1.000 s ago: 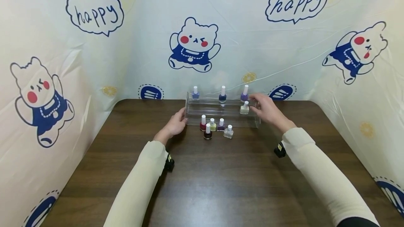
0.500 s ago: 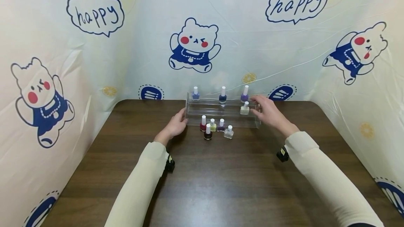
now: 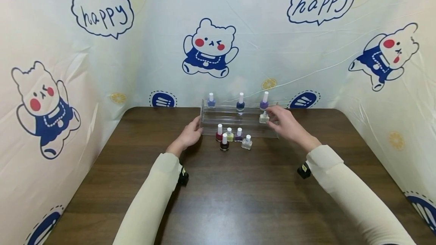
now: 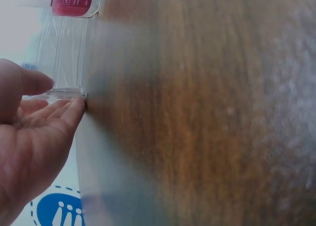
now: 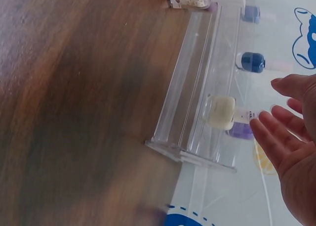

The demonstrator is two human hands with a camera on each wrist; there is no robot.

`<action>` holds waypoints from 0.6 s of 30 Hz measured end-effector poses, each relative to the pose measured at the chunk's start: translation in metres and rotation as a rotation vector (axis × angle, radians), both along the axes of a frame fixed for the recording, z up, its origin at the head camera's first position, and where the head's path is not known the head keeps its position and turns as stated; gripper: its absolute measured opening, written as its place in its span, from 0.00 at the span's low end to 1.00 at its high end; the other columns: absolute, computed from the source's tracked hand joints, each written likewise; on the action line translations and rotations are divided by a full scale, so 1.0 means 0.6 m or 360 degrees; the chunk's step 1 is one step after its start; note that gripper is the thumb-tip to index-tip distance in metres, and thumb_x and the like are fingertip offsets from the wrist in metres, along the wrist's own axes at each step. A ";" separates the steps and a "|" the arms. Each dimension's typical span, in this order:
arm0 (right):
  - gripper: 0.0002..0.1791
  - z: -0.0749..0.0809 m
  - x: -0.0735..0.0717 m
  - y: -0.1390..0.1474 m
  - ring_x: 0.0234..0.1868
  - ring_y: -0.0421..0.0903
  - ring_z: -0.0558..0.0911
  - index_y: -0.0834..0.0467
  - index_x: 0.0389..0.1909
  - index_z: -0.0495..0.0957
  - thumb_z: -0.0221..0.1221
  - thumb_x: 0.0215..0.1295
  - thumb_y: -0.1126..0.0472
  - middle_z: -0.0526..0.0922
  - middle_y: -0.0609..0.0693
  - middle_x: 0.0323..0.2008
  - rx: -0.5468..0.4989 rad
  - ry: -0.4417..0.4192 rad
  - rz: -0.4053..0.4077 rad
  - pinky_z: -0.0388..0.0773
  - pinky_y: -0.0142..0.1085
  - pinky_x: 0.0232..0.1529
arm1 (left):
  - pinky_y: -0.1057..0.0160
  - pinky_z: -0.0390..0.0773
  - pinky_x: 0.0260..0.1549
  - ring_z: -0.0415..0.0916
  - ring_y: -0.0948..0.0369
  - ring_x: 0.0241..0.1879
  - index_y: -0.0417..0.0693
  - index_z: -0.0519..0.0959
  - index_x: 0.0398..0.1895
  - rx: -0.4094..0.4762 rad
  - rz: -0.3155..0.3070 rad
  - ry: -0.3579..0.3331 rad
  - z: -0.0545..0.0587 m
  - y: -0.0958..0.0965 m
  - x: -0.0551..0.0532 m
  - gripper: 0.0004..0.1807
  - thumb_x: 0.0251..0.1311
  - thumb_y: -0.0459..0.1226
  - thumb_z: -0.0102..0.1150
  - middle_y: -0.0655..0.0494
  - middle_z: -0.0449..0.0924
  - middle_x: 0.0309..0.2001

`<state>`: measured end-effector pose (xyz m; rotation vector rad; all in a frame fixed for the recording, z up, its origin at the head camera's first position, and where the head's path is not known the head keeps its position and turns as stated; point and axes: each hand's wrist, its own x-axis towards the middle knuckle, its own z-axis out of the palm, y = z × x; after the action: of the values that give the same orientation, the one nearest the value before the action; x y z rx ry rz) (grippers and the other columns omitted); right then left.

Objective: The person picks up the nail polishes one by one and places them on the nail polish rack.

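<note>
A clear tiered display rack (image 3: 231, 121) stands at the back of the table. My left hand (image 3: 189, 134) pinches its left end panel, thumb inside and fingers outside in the left wrist view. My right hand (image 3: 286, 123) is beside a cream nail polish bottle (image 5: 221, 112) on a middle tier. Its fingers are spread near the white cap, and the thumb is apart from it. On the top tier stand a light blue bottle (image 3: 211, 102), a dark blue bottle (image 3: 240, 105) and a purple bottle (image 3: 263, 104).
In front of the rack stand several more bottles: red (image 3: 219, 136), yellow-green (image 3: 229, 137), dark purple (image 3: 238, 137), near-black (image 3: 224, 145) and clear glittery (image 3: 246, 144). A printed cloth (image 3: 259, 56) hangs right behind the wooden table (image 3: 225, 199).
My right hand has left the rack's right end and moved left to the cream bottle. The left hand stays on the left end panel; the bottles stand where they were.
</note>
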<state>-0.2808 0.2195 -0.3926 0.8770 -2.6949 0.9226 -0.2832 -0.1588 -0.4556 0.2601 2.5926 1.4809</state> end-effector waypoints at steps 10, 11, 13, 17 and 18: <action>0.21 -0.004 0.006 -0.013 0.51 0.64 0.84 0.69 0.59 0.75 0.65 0.66 0.71 0.80 0.68 0.53 -0.0006 -0.0057 0.0019 0.84 0.55 0.51 | 0.46 0.61 0.73 0.60 0.43 0.75 0.39 0.48 0.82 -0.0013 -0.0006 0.0004 0.000 0.000 0.001 0.33 0.77 0.28 0.40 0.36 0.56 0.78; 0.21 -0.004 0.006 -0.015 0.51 0.63 0.84 0.69 0.59 0.75 0.65 0.66 0.70 0.80 0.67 0.53 0.0001 -0.0055 0.0021 0.84 0.55 0.51 | 0.46 0.62 0.73 0.60 0.43 0.75 0.39 0.48 0.82 -0.0010 -0.0008 0.0004 0.001 0.000 0.001 0.33 0.77 0.28 0.40 0.36 0.56 0.78; 0.20 -0.005 0.008 -0.016 0.51 0.62 0.84 0.68 0.58 0.75 0.65 0.67 0.70 0.81 0.67 0.53 0.0012 -0.0052 0.0026 0.84 0.55 0.51 | 0.46 0.62 0.73 0.60 0.43 0.75 0.40 0.48 0.82 -0.0002 -0.0008 -0.0003 0.000 0.000 0.000 0.33 0.77 0.29 0.40 0.36 0.55 0.78; 0.20 -0.006 0.011 -0.021 0.51 0.62 0.84 0.67 0.59 0.76 0.65 0.67 0.69 0.81 0.67 0.52 0.0036 -0.0032 0.0054 0.83 0.56 0.52 | 0.46 0.62 0.73 0.60 0.44 0.75 0.40 0.48 0.82 0.0002 -0.0009 -0.0004 0.000 0.000 -0.001 0.33 0.77 0.29 0.40 0.37 0.55 0.78; 0.20 -0.006 0.012 -0.023 0.51 0.62 0.84 0.67 0.59 0.76 0.65 0.67 0.69 0.81 0.66 0.52 0.0036 -0.0030 0.0064 0.83 0.56 0.52 | 0.46 0.62 0.73 0.59 0.44 0.75 0.40 0.48 0.82 0.0000 -0.0010 -0.0004 0.000 -0.001 -0.001 0.33 0.77 0.29 0.40 0.37 0.55 0.78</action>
<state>-0.2734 0.2058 -0.3962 0.9347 -2.7187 0.9144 -0.2837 -0.1592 -0.4555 0.2665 2.5874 1.4785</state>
